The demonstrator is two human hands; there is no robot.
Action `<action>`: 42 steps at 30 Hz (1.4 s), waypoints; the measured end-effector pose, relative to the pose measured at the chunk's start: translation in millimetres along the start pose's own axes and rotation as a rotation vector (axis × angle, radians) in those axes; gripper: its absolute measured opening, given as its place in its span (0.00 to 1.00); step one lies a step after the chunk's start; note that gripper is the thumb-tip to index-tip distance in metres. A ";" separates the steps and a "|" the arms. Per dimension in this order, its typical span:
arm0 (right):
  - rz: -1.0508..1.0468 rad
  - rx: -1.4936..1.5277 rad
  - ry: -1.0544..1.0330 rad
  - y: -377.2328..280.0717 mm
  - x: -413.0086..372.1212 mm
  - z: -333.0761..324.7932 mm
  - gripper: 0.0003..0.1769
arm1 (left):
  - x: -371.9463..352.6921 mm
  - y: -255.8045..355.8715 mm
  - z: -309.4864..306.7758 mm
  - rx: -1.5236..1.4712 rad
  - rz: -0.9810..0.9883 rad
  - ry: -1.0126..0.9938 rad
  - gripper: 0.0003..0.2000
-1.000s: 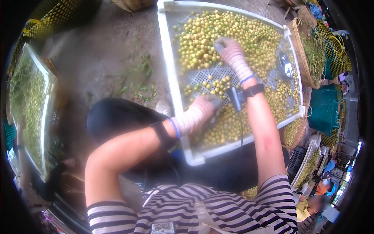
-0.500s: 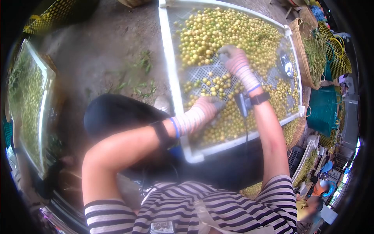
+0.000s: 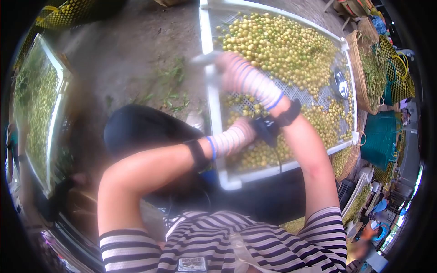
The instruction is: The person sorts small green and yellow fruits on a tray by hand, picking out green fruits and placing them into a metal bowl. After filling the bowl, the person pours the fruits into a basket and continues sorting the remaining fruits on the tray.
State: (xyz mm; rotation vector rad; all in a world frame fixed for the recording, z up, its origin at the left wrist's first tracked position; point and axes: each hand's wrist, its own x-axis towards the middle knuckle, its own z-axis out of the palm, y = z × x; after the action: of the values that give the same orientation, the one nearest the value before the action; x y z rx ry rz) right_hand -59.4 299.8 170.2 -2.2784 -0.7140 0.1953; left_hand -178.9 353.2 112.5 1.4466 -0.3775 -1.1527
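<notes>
The step in hand looks like handling loose fruits by hand: the small round fruits [image 3: 277, 38] lie in the white-framed tray [image 3: 206, 32], heaped at the far side and scattered more thinly nearer. The right hand [image 3: 230, 70] extends over the tray's left rim, its blurred fingers pointing outward; whether they pinch anything or are empty cannot be told. The left hand [image 3: 240, 132] is low over the near left part of the tray, its fingers mostly hidden behind the black wrist device [image 3: 266, 128], so their state cannot be told either. A next move back over the heap would call for clearing the rim and touching lightly, as such fruits should roll easily.

The fruits are yellow to green and smooth-looking. The tray's floor is a pale, open lattice, and its frame looks like rigid plastic. The gloves are striped, knit-like fabric with blue cuff edges. A shiny metal object [image 3: 340, 83] lies at the tray's right side, beside a woven wicker basket [image 3: 356, 75] outside it.
</notes>
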 end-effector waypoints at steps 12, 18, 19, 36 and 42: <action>0.505 -0.736 -0.300 29.6 -13.6 -33.0 0.11 | -19.1 33.6 -16.1 -0.589 -0.253 0.247 0.10; 0.493 -0.768 -0.265 28.9 -33.6 -42.7 0.10 | -17.9 41.4 -25.7 -0.672 -0.213 0.317 0.09; 0.530 -0.677 -0.205 25.3 -38.1 -46.7 0.11 | -18.3 41.8 -27.1 -0.670 -0.211 0.314 0.09; 0.211 -0.823 -0.247 30.8 10.0 -13.9 0.10 | -12.2 46.9 -32.9 -0.858 -0.297 0.367 0.11; 0.268 -0.833 -0.273 17.3 11.6 -18.4 0.10 | -12.2 51.1 -33.4 -0.832 -0.324 0.424 0.12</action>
State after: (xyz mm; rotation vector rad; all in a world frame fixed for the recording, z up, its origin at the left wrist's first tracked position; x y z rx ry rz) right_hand -35.9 285.0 172.4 -3.1922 -0.7030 0.3976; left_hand -138.4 368.5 157.1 0.9679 0.5988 -1.0276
